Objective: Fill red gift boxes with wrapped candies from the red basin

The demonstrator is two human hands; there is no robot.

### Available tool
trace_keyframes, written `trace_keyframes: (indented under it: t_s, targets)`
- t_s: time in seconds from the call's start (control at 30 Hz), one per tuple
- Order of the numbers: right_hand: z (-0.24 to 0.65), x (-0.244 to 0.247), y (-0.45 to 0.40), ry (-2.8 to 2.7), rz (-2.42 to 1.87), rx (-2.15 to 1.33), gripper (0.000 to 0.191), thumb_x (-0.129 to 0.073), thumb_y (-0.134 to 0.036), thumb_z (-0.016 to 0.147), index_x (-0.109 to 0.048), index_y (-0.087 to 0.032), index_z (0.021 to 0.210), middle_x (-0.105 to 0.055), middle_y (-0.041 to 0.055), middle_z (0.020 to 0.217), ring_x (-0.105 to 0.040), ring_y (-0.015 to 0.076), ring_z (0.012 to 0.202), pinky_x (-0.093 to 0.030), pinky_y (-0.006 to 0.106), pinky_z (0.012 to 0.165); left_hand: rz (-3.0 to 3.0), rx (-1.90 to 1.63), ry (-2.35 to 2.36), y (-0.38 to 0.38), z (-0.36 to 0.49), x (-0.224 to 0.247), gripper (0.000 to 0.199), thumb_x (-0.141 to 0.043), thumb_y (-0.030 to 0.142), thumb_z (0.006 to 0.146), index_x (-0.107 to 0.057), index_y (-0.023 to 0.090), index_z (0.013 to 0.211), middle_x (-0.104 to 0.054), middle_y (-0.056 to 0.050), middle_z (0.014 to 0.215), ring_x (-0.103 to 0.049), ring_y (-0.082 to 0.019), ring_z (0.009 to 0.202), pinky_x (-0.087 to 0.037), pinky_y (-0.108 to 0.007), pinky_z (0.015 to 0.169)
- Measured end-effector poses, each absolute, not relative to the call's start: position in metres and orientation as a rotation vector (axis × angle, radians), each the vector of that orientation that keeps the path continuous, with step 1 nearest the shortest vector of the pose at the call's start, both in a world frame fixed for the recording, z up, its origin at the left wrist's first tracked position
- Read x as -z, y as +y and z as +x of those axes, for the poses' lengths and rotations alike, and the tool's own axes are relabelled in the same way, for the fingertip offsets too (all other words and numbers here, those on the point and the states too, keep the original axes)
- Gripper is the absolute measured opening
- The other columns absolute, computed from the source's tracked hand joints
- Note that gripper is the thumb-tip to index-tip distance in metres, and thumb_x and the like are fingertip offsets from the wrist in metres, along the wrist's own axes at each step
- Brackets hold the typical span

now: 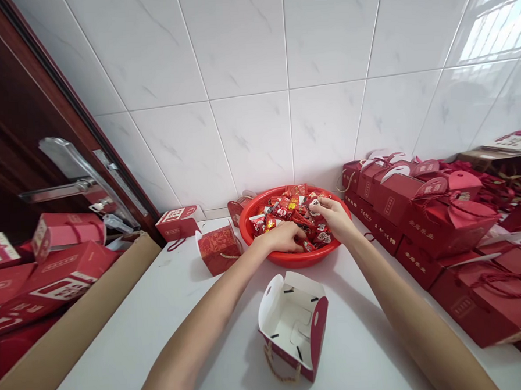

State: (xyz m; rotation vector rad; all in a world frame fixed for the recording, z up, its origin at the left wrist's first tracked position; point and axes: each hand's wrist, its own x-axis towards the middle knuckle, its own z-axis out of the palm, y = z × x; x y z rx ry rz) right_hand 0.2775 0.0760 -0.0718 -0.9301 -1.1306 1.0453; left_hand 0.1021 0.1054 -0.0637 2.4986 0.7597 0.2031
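Right hand (pixel 334 215) is pinching a packet (pixel 314 206); left hand (pixel 284 238) is curled inside the red basin (pixel 299 260), can't tell its grip. Stacked boxes' (pixel 437 235) pale characters are too small to read.

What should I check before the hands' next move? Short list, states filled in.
1. Open box, flaps apart: ok, inside exposed.
2. Rope handle outside the opening: ok, on the near side.
3. Packets in basin: ok, heaped.
4. Right hand grip: ok, appears to pinch a white packet.
5. Left hand grip: cannot tell, fingertips among packets.
6. Both hands away from basin: not ok.
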Motion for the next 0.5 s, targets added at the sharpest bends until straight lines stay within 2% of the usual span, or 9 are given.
trace_keyframes:
  t_s: [0.1,0.27,0.4,0.5]
  targets:
    - [0.2774,0.0713,0.0751,-1.131,-0.934,-1.033,0.031,-0.082,-0.043,0.062,-0.061,-0.020,0.065,-0.062,-0.0010,0.068,-0.056,0.0152,0.066,-0.044,0.029,0.066,2.345,-0.255,0.819,0.1045,0.1002,0.0620,0.015,-0.066,0.021,0.067,-0.061,0.019,0.053,-0.053,0.004,0.048,-0.045,-0.012,0.048,-0.034,-0.026,0.055]
    - [0.2770,0.0692,0.0732,-1.104,-0.949,-1.030,0.030,-0.081,-0.042,0.061,-0.062,-0.020,0.067,-0.062,-0.0014,0.069,-0.055,0.0148,0.067,-0.043,0.028,0.064,2.336,-0.594,1.008,0.1033,0.0985,0.0586,0.030,-0.067,0.025,0.070,-0.046,0.018,0.050,-0.038,0.007,0.048,-0.035,-0.010,0.052,-0.028,-0.025,0.056]
    - [0.2773,0.0695,0.0733,-1.101,-0.951,-1.016,0.031,-0.082,-0.043,0.061,-0.061,-0.020,0.066,-0.061,-0.0015,0.069,-0.055,0.0148,0.068,-0.043,0.028,0.063,2.249,-0.750,1.082,0.1059,0.0973,0.0591,0.032,-0.069,0.029,0.073,-0.046,0.018,0.053,-0.040,0.007,0.051,-0.037,-0.010,0.056,-0.028,-0.025,0.058]
    - [0.2775,0.0716,0.0751,-1.068,-0.941,-1.000,0.030,-0.080,-0.042,0.061,-0.060,-0.021,0.066,-0.061,-0.0014,0.068,-0.055,0.0154,0.067,-0.044,0.028,0.062,2.211,-0.881,1.190,0.1089,0.0956,0.0612,0.029,-0.070,0.027,0.073,-0.051,0.017,0.054,-0.047,0.006,0.053,-0.044,-0.012,0.058,-0.033,-0.025,0.060]
